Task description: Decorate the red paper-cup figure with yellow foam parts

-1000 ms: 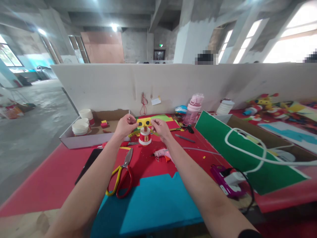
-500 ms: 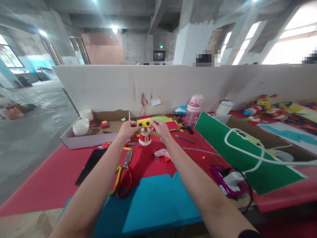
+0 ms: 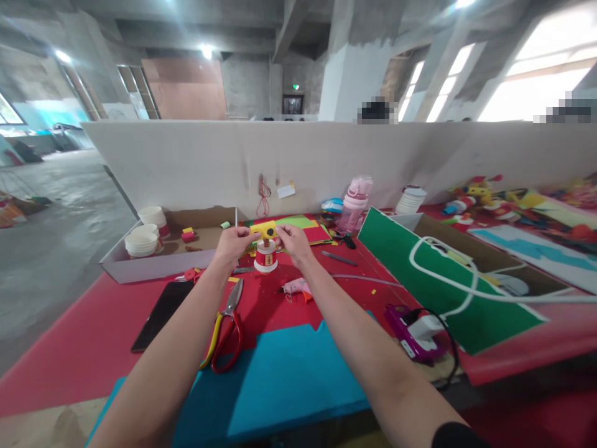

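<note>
A yellow piece with black round spots [image 3: 263,231] is held up between both hands, just above a red and white paper cup [image 3: 265,258]. My left hand [image 3: 232,244] pinches its left end. At the right end, the fingers of my right hand [image 3: 293,242] are closed on the same piece. The cup stands upside down, wide rim lowest, with a small brown part on its top under the yellow piece. A pink glue gun [image 3: 297,287] lies right of the cup. Red and yellow handled scissors [image 3: 228,330] lie nearer, to the left.
On the left are a box [image 3: 158,270] with white cups [image 3: 141,241] and a black phone [image 3: 163,314]. A purple power strip [image 3: 415,336] and green board [image 3: 433,280] lie right. Blue sheets [image 3: 280,379] lie in front; a pink bottle [image 3: 354,204] stands behind.
The whole view has shifted, so the table things appear slightly further left. Both hands still hold the yellow piece above the cup; its tilt looks slightly different.
</note>
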`<state>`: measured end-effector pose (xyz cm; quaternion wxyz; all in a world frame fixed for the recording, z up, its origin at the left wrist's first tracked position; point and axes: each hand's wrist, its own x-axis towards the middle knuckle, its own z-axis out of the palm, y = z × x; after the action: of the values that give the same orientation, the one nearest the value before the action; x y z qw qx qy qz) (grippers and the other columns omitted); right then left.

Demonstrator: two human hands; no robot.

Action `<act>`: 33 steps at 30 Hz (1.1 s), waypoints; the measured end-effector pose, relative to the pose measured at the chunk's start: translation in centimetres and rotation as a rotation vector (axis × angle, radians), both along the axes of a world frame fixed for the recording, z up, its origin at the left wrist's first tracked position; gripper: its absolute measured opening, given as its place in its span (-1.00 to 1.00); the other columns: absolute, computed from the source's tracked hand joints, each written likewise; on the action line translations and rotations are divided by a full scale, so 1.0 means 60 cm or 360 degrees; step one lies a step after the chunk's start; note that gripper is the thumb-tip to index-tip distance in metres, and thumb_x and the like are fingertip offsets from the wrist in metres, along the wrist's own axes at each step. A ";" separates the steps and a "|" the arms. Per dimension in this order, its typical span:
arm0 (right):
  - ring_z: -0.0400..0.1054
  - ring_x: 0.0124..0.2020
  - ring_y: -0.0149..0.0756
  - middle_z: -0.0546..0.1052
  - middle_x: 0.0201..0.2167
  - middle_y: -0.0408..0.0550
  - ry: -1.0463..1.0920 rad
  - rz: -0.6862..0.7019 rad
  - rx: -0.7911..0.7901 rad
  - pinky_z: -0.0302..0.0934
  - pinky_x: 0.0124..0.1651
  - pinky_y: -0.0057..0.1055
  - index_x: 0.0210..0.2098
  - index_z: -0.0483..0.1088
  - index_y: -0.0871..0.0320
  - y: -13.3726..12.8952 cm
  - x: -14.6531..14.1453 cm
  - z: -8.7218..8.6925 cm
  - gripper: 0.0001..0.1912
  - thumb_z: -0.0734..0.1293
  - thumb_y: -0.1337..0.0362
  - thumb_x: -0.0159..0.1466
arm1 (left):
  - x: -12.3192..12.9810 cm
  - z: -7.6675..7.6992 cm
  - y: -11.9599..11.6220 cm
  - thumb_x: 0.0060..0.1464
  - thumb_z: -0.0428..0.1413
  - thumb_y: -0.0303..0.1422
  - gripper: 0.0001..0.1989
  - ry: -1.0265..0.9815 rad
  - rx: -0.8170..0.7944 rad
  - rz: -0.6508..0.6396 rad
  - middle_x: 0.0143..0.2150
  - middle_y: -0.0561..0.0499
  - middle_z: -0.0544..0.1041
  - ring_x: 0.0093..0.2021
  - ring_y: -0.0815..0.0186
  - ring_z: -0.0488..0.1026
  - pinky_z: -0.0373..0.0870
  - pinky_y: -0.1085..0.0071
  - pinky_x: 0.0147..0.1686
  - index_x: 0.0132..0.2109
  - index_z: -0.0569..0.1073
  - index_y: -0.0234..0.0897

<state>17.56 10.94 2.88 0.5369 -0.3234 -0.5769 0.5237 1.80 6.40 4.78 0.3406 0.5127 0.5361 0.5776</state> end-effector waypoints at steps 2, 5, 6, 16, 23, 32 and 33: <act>0.18 -0.66 -0.50 0.33 -0.71 -0.27 0.0043 0.0000 -0.0017 0.14 -0.53 -0.52 -0.48 0.35 0.14 0.001 -0.003 -0.002 -0.72 0.37 0.05 0.10 | 0.003 -0.007 0.007 -0.38 0.36 -0.13 -0.61 -0.0014 0.0028 0.0061 -0.64 0.17 0.25 -0.59 0.51 0.09 -0.02 0.48 -0.56 -0.55 0.42 -0.33; 0.26 -0.63 -0.48 0.39 -0.68 -0.24 0.0143 0.0026 -0.0111 0.23 -0.47 -0.50 -0.48 0.35 0.15 0.002 -0.006 -0.003 -0.74 0.38 0.09 0.11 | 0.003 -0.014 0.013 -0.37 0.35 -0.12 -0.61 0.0001 0.0037 0.0104 -0.65 0.17 0.25 -0.59 0.51 0.10 -0.01 0.48 -0.57 -0.54 0.44 -0.33; 0.29 -0.61 -0.47 0.42 -0.67 -0.23 0.0177 0.0045 -0.0149 0.27 -0.45 -0.49 -0.47 0.35 0.15 0.002 -0.007 -0.003 -0.75 0.38 0.09 0.11 | 0.002 -0.015 0.014 -0.37 0.35 -0.12 -0.61 0.0005 0.0034 0.0103 -0.65 0.17 0.26 -0.59 0.51 0.11 -0.01 0.48 -0.57 -0.54 0.44 -0.33; 0.39 -0.59 -0.43 0.47 -0.64 -0.21 0.0285 0.0115 -0.0238 0.35 -0.37 -0.46 -0.48 0.36 0.17 -0.003 -0.010 0.000 -0.77 0.40 0.16 0.14 | 0.001 -0.011 0.003 -0.38 0.35 -0.10 -0.58 -0.0053 0.0030 0.0090 -0.60 0.12 0.36 -0.57 0.50 0.15 0.02 0.51 -0.56 -0.45 0.53 -0.38; 0.34 -0.58 -0.42 0.46 -0.55 -0.21 0.0210 -0.0228 -0.0143 0.29 -0.46 -0.46 -0.32 0.38 0.16 -0.033 0.025 0.003 -0.68 0.37 0.02 0.15 | -0.005 0.006 -0.035 -0.23 0.30 -0.11 -0.55 -0.0109 0.0112 0.0232 -0.54 0.13 0.38 -0.55 0.48 0.21 0.14 0.51 -0.52 -0.23 0.52 -0.34; 0.16 -0.54 -0.42 0.27 -0.62 -0.19 -0.0372 -0.0274 0.0600 0.03 -0.46 -0.48 -0.56 0.20 0.14 -0.213 -0.013 -0.102 -0.60 0.14 0.11 0.36 | 0.068 -0.114 -0.150 0.18 -0.01 -0.15 -0.63 0.0411 0.0312 0.0367 -0.58 0.15 0.20 -0.52 0.45 0.13 0.07 0.51 -0.50 -0.50 0.21 -0.27; 0.16 -0.53 -0.42 0.27 -0.61 -0.19 -0.0413 -0.0231 0.0683 0.02 -0.45 -0.47 -0.57 0.17 0.13 -0.218 -0.018 -0.108 -0.61 0.14 0.15 0.36 | 0.072 -0.128 -0.152 0.20 -0.03 -0.16 -0.64 0.0423 0.0344 0.0324 -0.56 0.15 0.22 -0.51 0.45 0.13 0.08 0.51 -0.50 -0.49 0.22 -0.27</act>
<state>16.49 -2.15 -3.61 0.5509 -0.3072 -0.7141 0.3035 6.10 -2.73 -2.93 0.1497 0.5612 0.5602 0.5906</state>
